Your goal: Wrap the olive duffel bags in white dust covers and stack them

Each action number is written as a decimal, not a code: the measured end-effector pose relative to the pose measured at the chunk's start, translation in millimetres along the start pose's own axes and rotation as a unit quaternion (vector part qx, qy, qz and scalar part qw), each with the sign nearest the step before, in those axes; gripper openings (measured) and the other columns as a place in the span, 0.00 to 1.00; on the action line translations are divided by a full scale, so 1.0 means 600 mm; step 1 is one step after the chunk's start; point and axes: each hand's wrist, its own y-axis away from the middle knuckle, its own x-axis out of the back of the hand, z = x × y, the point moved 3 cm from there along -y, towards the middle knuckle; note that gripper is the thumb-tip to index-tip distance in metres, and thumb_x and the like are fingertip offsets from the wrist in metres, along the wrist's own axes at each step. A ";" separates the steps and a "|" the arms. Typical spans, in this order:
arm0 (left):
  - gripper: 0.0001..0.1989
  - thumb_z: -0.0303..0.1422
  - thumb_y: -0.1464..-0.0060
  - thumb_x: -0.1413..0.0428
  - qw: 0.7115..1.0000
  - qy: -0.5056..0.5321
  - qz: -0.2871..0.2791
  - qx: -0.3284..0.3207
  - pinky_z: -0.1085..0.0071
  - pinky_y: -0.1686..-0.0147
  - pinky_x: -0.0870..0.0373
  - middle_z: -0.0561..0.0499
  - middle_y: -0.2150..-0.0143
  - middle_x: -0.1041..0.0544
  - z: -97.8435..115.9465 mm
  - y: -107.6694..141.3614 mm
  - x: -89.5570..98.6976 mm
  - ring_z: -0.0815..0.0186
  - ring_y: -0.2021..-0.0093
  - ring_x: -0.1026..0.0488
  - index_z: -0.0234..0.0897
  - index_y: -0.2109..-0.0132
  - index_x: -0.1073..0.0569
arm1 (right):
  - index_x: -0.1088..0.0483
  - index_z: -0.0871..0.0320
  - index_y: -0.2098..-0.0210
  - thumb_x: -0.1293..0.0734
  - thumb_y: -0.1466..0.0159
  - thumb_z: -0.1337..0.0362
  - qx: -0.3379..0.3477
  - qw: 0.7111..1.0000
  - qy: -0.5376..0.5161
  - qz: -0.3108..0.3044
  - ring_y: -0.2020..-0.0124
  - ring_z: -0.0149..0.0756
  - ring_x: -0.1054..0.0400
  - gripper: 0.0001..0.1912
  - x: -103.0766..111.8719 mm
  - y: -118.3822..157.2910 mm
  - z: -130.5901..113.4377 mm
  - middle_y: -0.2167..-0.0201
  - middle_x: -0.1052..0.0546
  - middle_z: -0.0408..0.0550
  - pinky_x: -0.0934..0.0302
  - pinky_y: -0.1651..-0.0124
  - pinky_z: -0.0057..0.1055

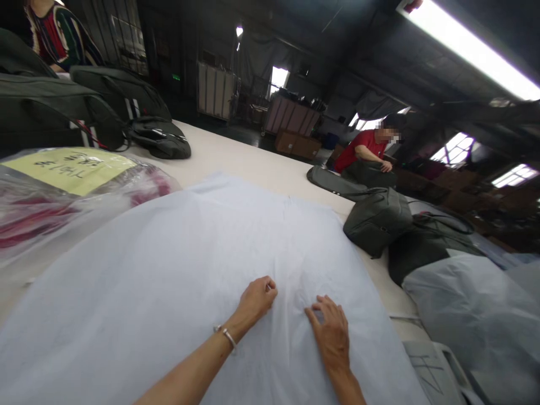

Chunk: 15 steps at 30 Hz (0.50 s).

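A large, thin white sheet [177, 270], which looks like plastic film or a big flat bag, is spread over the table in front of me. My left hand [258, 297], with a bracelet at the wrist, is curled closed at a crease in the sheet near its middle. The fingertips seem to pinch the film, though they are partly hidden. To the right, my right hand [331, 329] rests on the same sheet with its fingers bent and the thumb apart from them. Small wrinkles run between the two hands.
Dark green bags [379, 219] stand at the right, beside a pale plastic-wrapped bundle [476, 309] and a grey plastic object [430, 365]. More dark bags [50, 112] and a clear plastic package [143, 185] with a yellow label lie left. A person in red [354, 152] handles a bag across the table.
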 end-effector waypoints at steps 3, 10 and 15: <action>0.01 0.28 0.46 0.47 0.999 0.050 0.014 0.015 0.77 0.79 0.37 0.55 0.77 0.30 0.001 -0.009 0.006 0.69 0.78 0.32 0.37 0.66 0.31 | 0.28 0.57 0.65 0.46 0.33 0.42 -0.023 0.999 0.005 0.026 0.56 0.44 0.29 0.28 0.020 -0.023 0.006 0.60 0.21 0.54 0.40 0.49 0.41; 0.23 0.53 0.40 0.50 0.967 0.247 -0.060 0.030 0.67 0.68 0.26 0.43 0.61 0.23 0.022 -0.010 -0.016 0.63 0.66 0.24 0.36 0.58 0.32 | 0.29 0.54 0.65 0.44 0.35 0.47 -0.124 0.990 0.059 0.017 0.64 0.41 0.29 0.20 0.041 -0.124 0.009 0.66 0.22 0.49 0.42 0.61 0.34; 0.29 0.49 0.47 0.39 0.941 0.335 -0.045 -0.002 0.69 0.64 0.26 0.43 0.62 0.23 0.018 -0.027 -0.039 0.63 0.66 0.24 0.32 0.47 0.32 | 0.29 0.53 0.64 0.40 0.37 0.52 -0.187 0.979 0.083 -0.024 0.64 0.41 0.29 0.14 0.035 -0.161 0.016 0.65 0.21 0.49 0.43 0.64 0.33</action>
